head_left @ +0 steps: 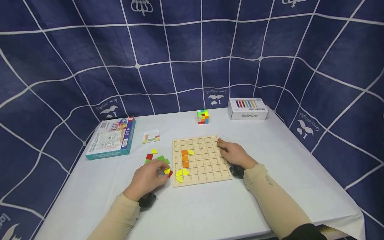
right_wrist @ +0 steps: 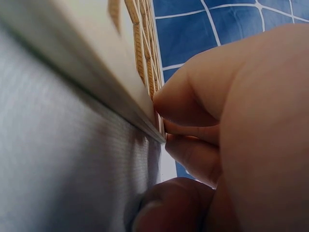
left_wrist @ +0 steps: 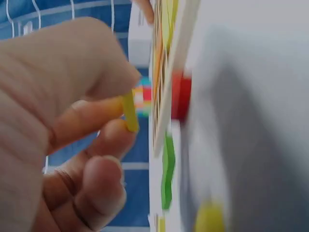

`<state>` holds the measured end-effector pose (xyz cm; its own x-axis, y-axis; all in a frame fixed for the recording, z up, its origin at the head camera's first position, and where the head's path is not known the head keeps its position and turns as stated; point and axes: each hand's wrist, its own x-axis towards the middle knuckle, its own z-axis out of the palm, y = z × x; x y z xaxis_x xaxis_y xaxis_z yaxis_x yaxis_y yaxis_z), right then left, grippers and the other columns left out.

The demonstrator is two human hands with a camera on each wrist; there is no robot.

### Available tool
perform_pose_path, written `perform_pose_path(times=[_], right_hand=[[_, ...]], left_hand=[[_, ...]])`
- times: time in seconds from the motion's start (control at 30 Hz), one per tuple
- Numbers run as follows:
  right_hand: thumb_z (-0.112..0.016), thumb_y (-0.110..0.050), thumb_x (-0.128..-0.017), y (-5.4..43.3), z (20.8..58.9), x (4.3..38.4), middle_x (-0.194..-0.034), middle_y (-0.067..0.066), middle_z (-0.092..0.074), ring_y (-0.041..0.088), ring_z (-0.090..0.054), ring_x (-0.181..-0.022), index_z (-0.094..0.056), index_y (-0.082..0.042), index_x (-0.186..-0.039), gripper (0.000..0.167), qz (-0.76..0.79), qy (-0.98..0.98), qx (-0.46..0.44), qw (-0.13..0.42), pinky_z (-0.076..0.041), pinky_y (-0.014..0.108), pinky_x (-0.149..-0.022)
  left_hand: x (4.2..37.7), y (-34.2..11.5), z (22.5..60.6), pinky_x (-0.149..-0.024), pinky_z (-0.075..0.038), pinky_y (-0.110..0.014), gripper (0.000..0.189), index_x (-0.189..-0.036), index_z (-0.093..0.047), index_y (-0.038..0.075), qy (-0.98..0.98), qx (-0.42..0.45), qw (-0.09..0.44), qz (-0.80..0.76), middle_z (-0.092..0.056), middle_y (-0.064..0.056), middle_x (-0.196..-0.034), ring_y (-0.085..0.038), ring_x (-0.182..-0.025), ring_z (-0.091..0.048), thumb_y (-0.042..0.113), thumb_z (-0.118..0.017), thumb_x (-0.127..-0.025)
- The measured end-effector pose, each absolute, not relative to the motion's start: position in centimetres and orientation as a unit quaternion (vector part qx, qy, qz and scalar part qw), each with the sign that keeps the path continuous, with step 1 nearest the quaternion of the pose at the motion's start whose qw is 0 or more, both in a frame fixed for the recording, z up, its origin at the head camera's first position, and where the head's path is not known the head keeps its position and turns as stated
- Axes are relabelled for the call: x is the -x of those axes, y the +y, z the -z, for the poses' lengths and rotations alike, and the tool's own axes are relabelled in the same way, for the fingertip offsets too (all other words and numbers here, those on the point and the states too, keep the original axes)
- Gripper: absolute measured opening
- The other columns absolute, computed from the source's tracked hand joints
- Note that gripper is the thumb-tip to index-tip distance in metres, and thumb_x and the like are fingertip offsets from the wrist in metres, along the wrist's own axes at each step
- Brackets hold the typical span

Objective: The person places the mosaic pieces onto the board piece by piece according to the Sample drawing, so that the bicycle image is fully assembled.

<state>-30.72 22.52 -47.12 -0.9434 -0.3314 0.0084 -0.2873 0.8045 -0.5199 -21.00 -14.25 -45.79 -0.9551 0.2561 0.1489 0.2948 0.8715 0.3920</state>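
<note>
Between the thumb and fingers of my left hand [head_left: 147,176] is a yellow tile [left_wrist: 129,112], seen edge-on in the left wrist view. It is just left of a wooden grid board [head_left: 207,160]. Several tiles lie in the board's cells: a column of orange squares [head_left: 185,159], one yellow quarter-circle [head_left: 191,152] beside its top, and yellow quarter-circles [head_left: 182,173] at the lower left. My right hand [head_left: 235,154] grips the board's right edge near the far corner, fingertips at the rim. Loose green tiles [head_left: 162,158] and a red tile [head_left: 149,156] lie beyond my left hand.
Another yellow tile [head_left: 154,151] lies near a small pattern card [head_left: 151,136]. A flat game box [head_left: 111,137] is at the left, a colourful puzzle cube [head_left: 203,117] at the back, and a white box [head_left: 248,109] at the back right. A blue curtain [head_left: 186,46] surrounds the white table.
</note>
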Motion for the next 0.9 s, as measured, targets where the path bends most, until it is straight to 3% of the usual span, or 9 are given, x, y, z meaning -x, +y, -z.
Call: perform_pose_path(times=[0.17, 0.57, 0.9], right_hand=[[-0.053, -0.020, -0.103, 22.4, 46.9, 30.8, -0.164, 0.005, -0.035, 0.033, -0.038, -0.149, -0.050, -0.004, -0.150, 0.050, 0.268, 0.949, 0.162, 0.043, -0.034, 0.052, -0.118], [-0.053, -0.021, -0.103, 22.4, 47.0, 30.7, -0.164, 0.005, -0.035, 0.033, -0.039, -0.149, -0.050, -0.004, -0.150, 0.050, 0.265, 0.950, 0.161, 0.045, -0.035, 0.053, -0.118], [-0.053, -0.022, -0.103, 22.3, 47.0, 30.7, -0.164, 0.004, -0.036, 0.033, -0.039, -0.149, -0.050, -0.004, -0.150, 0.050, 0.273, 0.948, 0.157, 0.049, -0.034, 0.053, -0.118]], left_hand=[[20.4, -12.6, 46.0, -0.060, -0.043, -0.021, 0.029, -0.107, -0.076, 0.026, -0.949, 0.217, 0.066, 0.217, -0.062, 0.015, -0.088, -0.004, -0.072, -0.051, 0.026, -0.083, -0.079], [20.1, -10.2, 47.0, -0.065, -0.045, -0.019, 0.019, -0.104, -0.077, 0.031, -0.930, 0.297, 0.041, 0.212, -0.066, 0.019, -0.099, 0.003, -0.073, -0.053, 0.031, -0.080, -0.085], [19.9, -10.1, 47.2, -0.061, -0.043, -0.017, 0.013, -0.098, -0.082, 0.029, -0.926, 0.309, 0.075, 0.202, -0.065, 0.018, -0.094, 0.003, -0.072, -0.051, 0.034, -0.083, -0.086]])
